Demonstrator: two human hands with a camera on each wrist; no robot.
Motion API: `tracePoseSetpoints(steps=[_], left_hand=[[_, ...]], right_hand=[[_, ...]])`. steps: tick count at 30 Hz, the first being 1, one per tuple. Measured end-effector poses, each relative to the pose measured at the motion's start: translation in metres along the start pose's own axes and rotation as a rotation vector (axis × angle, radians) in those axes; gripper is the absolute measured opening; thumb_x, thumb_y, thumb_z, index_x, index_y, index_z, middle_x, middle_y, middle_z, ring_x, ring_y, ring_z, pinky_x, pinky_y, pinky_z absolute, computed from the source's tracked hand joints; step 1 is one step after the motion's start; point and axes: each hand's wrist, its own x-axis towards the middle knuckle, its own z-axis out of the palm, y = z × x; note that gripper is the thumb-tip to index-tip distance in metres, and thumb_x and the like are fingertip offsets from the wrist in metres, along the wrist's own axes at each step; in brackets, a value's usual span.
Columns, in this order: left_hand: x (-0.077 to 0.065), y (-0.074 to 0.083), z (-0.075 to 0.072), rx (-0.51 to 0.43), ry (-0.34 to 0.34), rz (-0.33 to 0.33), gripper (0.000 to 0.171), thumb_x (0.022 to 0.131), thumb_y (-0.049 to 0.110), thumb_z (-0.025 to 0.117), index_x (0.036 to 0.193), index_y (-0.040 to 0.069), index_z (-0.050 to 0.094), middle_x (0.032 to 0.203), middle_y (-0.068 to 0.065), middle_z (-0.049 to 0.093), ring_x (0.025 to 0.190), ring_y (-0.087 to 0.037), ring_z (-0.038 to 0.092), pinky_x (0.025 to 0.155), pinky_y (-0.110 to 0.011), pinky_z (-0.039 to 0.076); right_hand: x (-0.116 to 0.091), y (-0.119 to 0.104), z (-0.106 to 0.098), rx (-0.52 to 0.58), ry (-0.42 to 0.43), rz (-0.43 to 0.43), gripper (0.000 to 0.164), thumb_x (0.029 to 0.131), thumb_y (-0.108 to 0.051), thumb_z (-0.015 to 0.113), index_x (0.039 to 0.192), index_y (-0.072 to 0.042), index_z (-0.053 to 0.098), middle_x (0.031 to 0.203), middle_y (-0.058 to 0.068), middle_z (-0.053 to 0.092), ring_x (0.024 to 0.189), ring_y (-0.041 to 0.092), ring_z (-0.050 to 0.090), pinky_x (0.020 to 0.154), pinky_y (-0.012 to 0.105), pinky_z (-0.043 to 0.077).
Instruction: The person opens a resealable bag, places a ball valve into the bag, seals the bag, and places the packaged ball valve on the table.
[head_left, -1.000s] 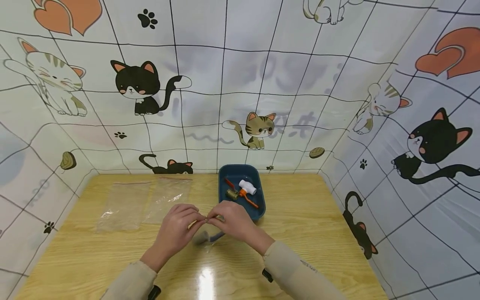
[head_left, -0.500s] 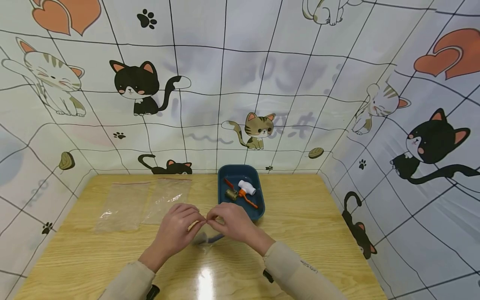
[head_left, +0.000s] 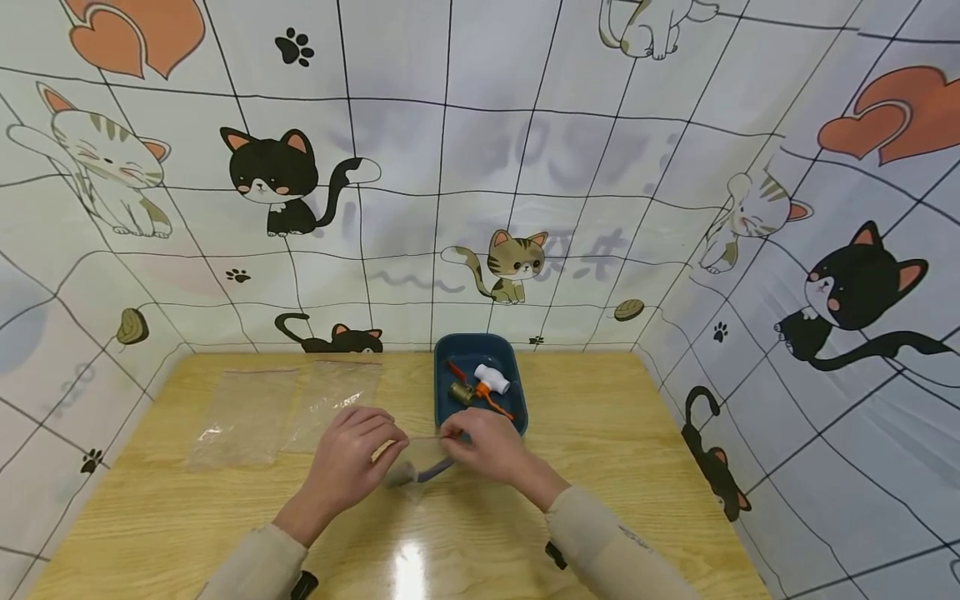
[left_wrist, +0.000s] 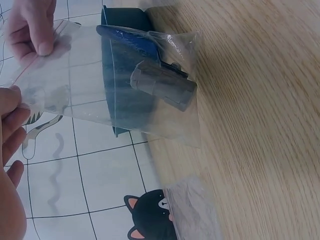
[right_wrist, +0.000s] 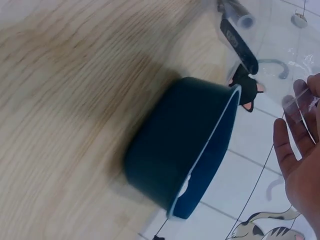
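Observation:
A clear zip bag [left_wrist: 87, 75] hangs between both hands above the table, its red seal line at the top. Inside it lies a grey plastic ball valve [left_wrist: 162, 85] with a blue lever handle [head_left: 435, 470]. My left hand [head_left: 354, 457] pinches one end of the bag's top edge between thumb and fingers. Apart from it, my right hand [head_left: 486, 446] pinches the other end of that edge. In the right wrist view, the bag's film passes between the right thumb and fingers, and the valve shows at the top.
A dark blue tray [right_wrist: 165, 140] stands just beyond the right hand. In it lie a white valve [head_left: 492, 379] with an orange handle and a brass valve [head_left: 461, 392] with a red handle. Two flat zip bags [head_left: 247, 417] lie at the back left of the wooden table.
The fingertips of both hands met at the bag's top edge earlier. Now my right hand has moved right, away from the left, and the edge is stretched between them.

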Motion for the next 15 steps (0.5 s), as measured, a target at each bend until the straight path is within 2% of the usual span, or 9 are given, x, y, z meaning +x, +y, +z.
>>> tracePoseSetpoints(steps=[5,11,15], left_hand=[[0.0,0.0,0.001,-0.001,-0.011,-0.013,0.009,0.077,0.02,0.08,0.08,0.019,0.072,0.08,0.006,0.072,0.09,-0.015,0.065,0.088,-0.038,0.048],[-0.001,0.001,0.0,-0.021,-0.014,-0.034,0.009,0.078,0.02,0.08,0.08,0.019,0.072,0.08,0.005,0.073,0.092,-0.017,0.066,0.091,-0.039,0.047],[-0.002,0.0,0.002,-0.031,-0.01,-0.043,0.009,0.077,0.019,0.08,0.08,0.02,0.072,0.081,0.005,0.073,0.093,-0.017,0.066,0.092,-0.039,0.046]], right_hand=[[-0.008,0.014,0.001,0.029,-0.016,0.035,0.009,0.094,-0.028,0.064,0.097,-0.023,0.071,0.093,-0.014,0.069,0.086,0.0,0.062,0.077,0.022,0.053],[-0.015,0.024,-0.004,-0.047,-0.052,0.033,0.007,0.094,-0.028,0.065,0.098,-0.024,0.07,0.095,-0.013,0.07,0.087,0.002,0.064,0.077,0.025,0.054],[-0.021,0.028,-0.008,-0.059,-0.072,0.037,0.008,0.095,-0.026,0.064,0.099,-0.023,0.07,0.096,-0.01,0.07,0.089,0.003,0.065,0.078,0.025,0.055]])
